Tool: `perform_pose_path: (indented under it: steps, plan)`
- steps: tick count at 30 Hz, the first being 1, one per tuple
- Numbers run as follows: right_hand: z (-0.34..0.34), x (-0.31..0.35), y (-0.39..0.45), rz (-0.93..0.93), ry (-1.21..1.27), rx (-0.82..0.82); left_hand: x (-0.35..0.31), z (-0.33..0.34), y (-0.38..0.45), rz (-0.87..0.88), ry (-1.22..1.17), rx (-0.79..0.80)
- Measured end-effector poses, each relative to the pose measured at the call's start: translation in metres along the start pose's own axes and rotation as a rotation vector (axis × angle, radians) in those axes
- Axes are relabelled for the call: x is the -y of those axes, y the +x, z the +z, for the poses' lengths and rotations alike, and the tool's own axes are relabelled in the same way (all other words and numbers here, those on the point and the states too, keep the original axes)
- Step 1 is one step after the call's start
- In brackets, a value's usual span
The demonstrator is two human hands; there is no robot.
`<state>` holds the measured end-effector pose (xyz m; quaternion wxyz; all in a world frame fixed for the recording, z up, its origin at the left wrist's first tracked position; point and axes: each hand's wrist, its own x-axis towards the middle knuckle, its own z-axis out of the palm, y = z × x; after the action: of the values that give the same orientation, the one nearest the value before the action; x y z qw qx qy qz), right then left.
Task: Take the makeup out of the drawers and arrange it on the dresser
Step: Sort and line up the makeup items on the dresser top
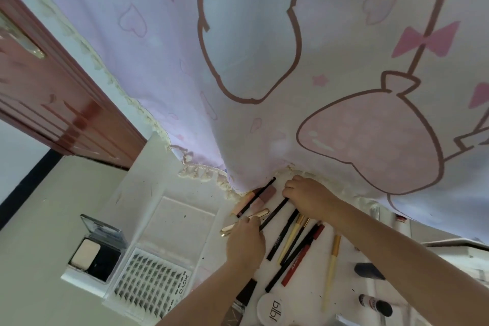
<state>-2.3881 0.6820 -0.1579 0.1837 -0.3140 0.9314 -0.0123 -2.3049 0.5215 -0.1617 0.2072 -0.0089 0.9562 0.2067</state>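
Curtain (264, 61) overhangs white dresser (148, 167).

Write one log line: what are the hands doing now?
left hand: holds black pencil | right hand: holds its other end | pencils row: on dresser

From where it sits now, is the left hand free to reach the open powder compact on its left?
Probably yes. The left hand lies among the pencils, touching a gold tube; it would have to leave that. The powder compact sits open to its left, with only the flat lash tray between them.

Two bare forearms (no sleeves showing)
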Motion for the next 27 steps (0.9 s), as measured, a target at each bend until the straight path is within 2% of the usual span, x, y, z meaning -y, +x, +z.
perform_pose_path:
  steps: [3, 5, 10, 14, 20, 23, 27]
  plan:
    - [-0.026, 0.006, -0.021, -0.01, 0.046, 0.043, -0.002, -0.028, -0.005, 0.123, -0.065, -0.059]
    - [-0.043, 0.014, -0.035, 0.0, 0.118, -0.026, -0.006, -0.049, -0.008, 0.255, -0.05, -0.095]
    - [-0.066, 0.038, -0.07, 0.003, 0.241, -0.113, -0.016, -0.083, -0.024, 0.483, 0.163, -0.119]
    - [-0.07, 0.048, -0.09, -0.053, 0.289, -0.146, -0.017, -0.094, -0.042, 0.547, 0.301, -0.09]
    - [-0.07, 0.059, -0.115, -0.161, 0.223, -0.354, -0.028, -0.11, -0.062, 0.572, 0.37, 0.052]
    - [-0.069, 0.058, -0.118, -0.198, 0.212, -0.421, -0.028, -0.113, -0.066, 0.576, 0.406, 0.042]
    - [-0.065, 0.062, -0.122, -0.2, 0.261, -0.43, -0.029, -0.112, -0.07, 0.59, 0.474, 0.051]
